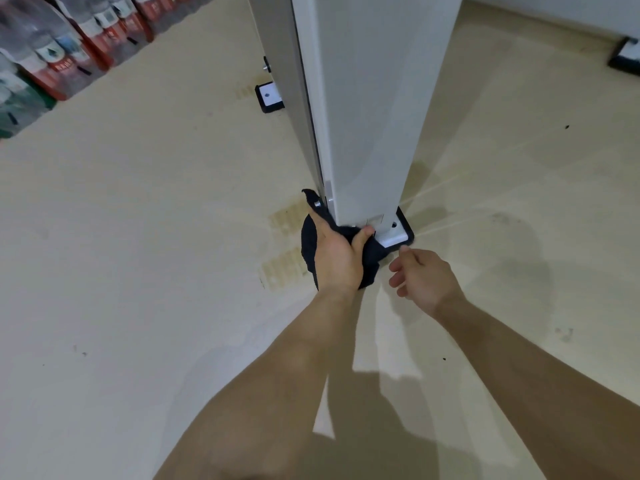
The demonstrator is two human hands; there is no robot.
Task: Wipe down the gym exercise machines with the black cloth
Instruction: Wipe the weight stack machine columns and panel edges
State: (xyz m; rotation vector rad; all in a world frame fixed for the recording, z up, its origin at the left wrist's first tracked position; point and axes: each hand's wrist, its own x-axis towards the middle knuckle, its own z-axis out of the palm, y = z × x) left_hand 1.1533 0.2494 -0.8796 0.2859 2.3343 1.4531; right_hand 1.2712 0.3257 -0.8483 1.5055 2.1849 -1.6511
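A tall white machine column point(367, 109) rises from the beige floor on a white foot plate point(394, 233) with a black rim. My left hand point(336, 254) grips the black cloth point(310, 237) and presses it against the base of the column, thumb wrapped over the cloth near the foot plate. My right hand point(422, 275) hovers just right of it, close to the floor, fingers loosely curled and holding nothing.
Another white foot plate point(270, 95) sits behind the column, and a third point(627, 58) lies at the far right. Packs of bottled water point(52, 46) line the upper left. Beige floor point(138, 271) spreads all around.
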